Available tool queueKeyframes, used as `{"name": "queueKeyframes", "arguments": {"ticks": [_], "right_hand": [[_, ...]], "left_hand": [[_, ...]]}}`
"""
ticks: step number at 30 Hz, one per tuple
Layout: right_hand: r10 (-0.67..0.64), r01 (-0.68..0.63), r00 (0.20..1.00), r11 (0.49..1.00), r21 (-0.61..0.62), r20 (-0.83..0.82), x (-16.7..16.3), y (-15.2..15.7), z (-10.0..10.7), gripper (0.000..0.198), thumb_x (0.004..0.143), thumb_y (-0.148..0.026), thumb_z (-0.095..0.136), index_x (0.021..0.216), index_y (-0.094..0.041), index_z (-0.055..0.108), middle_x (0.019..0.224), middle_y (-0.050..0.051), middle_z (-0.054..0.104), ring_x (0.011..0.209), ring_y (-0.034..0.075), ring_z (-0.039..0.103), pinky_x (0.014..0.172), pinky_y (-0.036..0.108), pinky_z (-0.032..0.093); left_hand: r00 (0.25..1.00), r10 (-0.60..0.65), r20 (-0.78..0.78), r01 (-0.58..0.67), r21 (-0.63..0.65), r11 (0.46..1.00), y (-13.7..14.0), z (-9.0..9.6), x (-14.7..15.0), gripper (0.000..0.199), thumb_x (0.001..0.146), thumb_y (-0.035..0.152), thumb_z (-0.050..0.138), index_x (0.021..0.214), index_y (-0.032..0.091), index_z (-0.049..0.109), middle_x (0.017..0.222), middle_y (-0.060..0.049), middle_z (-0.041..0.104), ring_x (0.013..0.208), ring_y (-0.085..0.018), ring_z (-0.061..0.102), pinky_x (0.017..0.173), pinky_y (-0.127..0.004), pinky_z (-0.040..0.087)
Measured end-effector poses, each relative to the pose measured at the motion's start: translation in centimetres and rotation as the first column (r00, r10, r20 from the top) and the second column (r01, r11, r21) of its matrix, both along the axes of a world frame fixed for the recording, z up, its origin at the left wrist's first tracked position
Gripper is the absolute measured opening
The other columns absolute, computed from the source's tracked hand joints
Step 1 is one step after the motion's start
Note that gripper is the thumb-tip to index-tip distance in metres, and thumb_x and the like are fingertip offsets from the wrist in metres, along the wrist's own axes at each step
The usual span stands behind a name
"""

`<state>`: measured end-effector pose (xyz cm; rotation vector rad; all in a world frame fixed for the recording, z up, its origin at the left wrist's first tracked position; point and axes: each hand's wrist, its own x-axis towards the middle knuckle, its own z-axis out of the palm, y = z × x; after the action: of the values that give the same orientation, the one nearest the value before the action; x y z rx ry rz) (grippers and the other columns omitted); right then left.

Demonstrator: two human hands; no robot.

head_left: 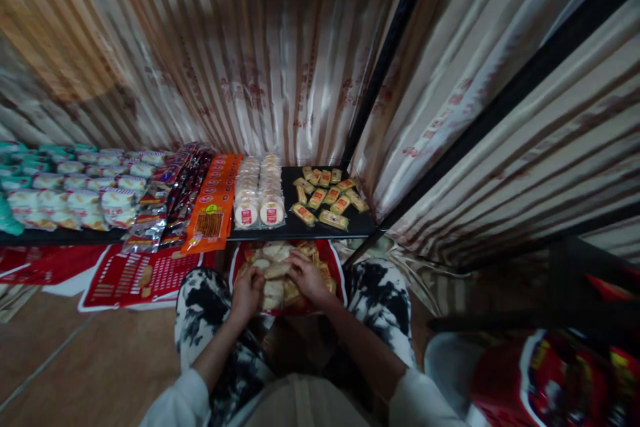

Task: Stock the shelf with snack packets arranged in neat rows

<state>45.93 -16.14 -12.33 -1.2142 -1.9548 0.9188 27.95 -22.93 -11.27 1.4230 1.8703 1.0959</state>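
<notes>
Between my knees sits a red container with a white rim (343,283), filled with pale and yellowish wrapped snack packets. My left hand (248,292) has its fingers closed at the left end of a pale wrapped snack packet (277,271). At the packet's other end, the fingers of my right hand (306,277) pinch it from above. Both hands are low over the container, just in front of the shelf. More pale packets (273,295) lie beneath the held one. Dim light and blur hide the print on them.
A black shelf (295,235) runs across behind the container. It carries small yellow packets (334,220), two rows of round white packets (271,210), an orange bag (211,207), dark shiny packets (155,217) and white packets (119,203). Black poles and striped curtain stand right; red packaging (125,280) lies left.
</notes>
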Motion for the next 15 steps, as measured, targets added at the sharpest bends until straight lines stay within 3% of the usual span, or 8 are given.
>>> {"name": "queueKeyframes", "arguments": {"ticks": [3,7,11,15], "right_hand": [[0.059,-0.060,0.998,0.997,-0.041,-0.025,0.6,-0.1,2.2,0.018,0.078,-0.021,0.057,0.092,-0.023,0.069,0.106,0.005,0.067,0.099,0.019,0.061,0.088,0.035,0.046],[0.030,-0.036,0.997,0.996,-0.086,-0.077,0.7,0.1,4.8,0.018,0.079,-0.031,0.057,0.089,-0.023,0.070,0.091,0.003,0.071,0.084,0.019,0.064,0.078,0.032,0.049],[-0.073,0.053,0.985,0.991,-0.126,-0.154,0.4,0.6,6.5,0.021,0.077,-0.037,0.057,0.084,-0.022,0.070,0.082,0.002,0.072,0.074,0.018,0.064,0.069,0.029,0.048],[-0.239,0.123,0.915,0.933,-0.339,-0.326,-0.3,0.9,7.1,0.028,0.072,-0.045,0.059,0.077,-0.019,0.067,0.064,0.001,0.066,0.056,0.015,0.058,0.052,0.025,0.046]], "left_hand": [[0.977,0.068,0.203,-0.063,-0.033,0.997,0.5,1.1,-0.2,0.004,0.067,0.023,0.055,0.068,0.019,0.057,0.068,0.001,0.059,0.067,-0.014,0.056,0.069,-0.027,0.045],[0.882,0.150,0.447,-0.115,-0.104,0.988,1.0,2.9,-0.2,0.018,0.062,0.033,0.063,0.071,0.018,0.060,0.064,0.001,0.060,0.063,-0.013,0.056,0.061,-0.024,0.045],[0.748,0.200,0.633,-0.141,-0.142,0.980,1.3,4.1,-0.2,0.039,0.059,0.042,0.070,0.086,0.016,0.062,0.074,-0.002,0.065,0.067,-0.013,0.060,0.061,-0.024,0.046],[0.565,0.262,0.782,-0.156,-0.210,0.965,1.0,4.9,0.2,0.043,0.057,0.039,0.075,0.090,0.015,0.062,0.082,-0.005,0.068,0.070,-0.013,0.063,0.059,-0.023,0.048]]}}
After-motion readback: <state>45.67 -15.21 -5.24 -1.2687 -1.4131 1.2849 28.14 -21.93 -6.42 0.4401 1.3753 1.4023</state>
